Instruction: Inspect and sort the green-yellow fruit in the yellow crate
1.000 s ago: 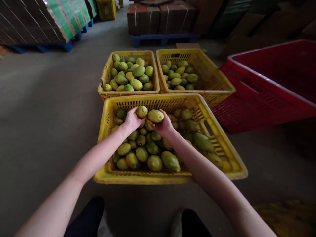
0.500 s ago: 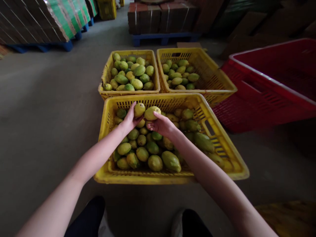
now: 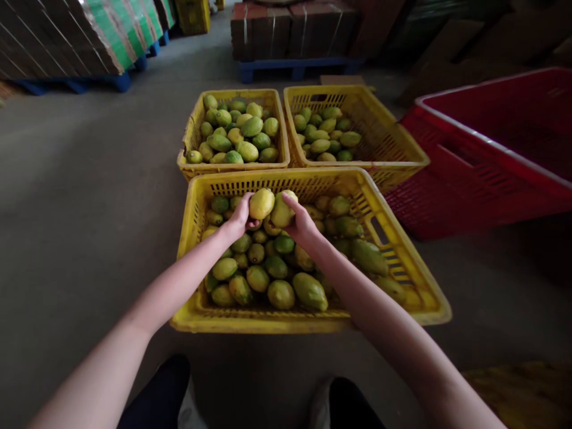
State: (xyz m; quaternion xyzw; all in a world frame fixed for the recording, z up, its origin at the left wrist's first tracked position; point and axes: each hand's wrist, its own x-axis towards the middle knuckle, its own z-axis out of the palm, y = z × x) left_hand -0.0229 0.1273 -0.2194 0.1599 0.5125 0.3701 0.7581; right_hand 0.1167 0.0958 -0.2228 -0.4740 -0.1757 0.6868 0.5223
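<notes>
Over the near yellow crate [image 3: 268, 326], my left hand [image 3: 242, 215] is closed round a yellow lemon [image 3: 261, 204]. Close beside it, my right hand [image 3: 302, 221] grips a greener lemon [image 3: 282, 211], thumb on its upper side. Both fruits are held above the far half of the crate. Below them lie many green and yellowish lemons [image 3: 281, 295], some partly hidden by my hands and right forearm. A larger, longer green lemon [image 3: 310, 291] rests near the front wall.
Two yellow crates stand behind, the left one [image 3: 235, 167] fuller of lemons than the right one [image 3: 393, 134]. A red crate [image 3: 473, 173] is tilted at the right. Blue pallets [image 3: 298, 69] with stacked cartons [image 3: 322, 30] stand farther back. My shoes [image 3: 190, 405] are at the near side.
Both lemons have been turned in my hands. The left hand and its lemon have shifted slightly right; the right hand's lemon is now more upright, with the fingers beneath it.
</notes>
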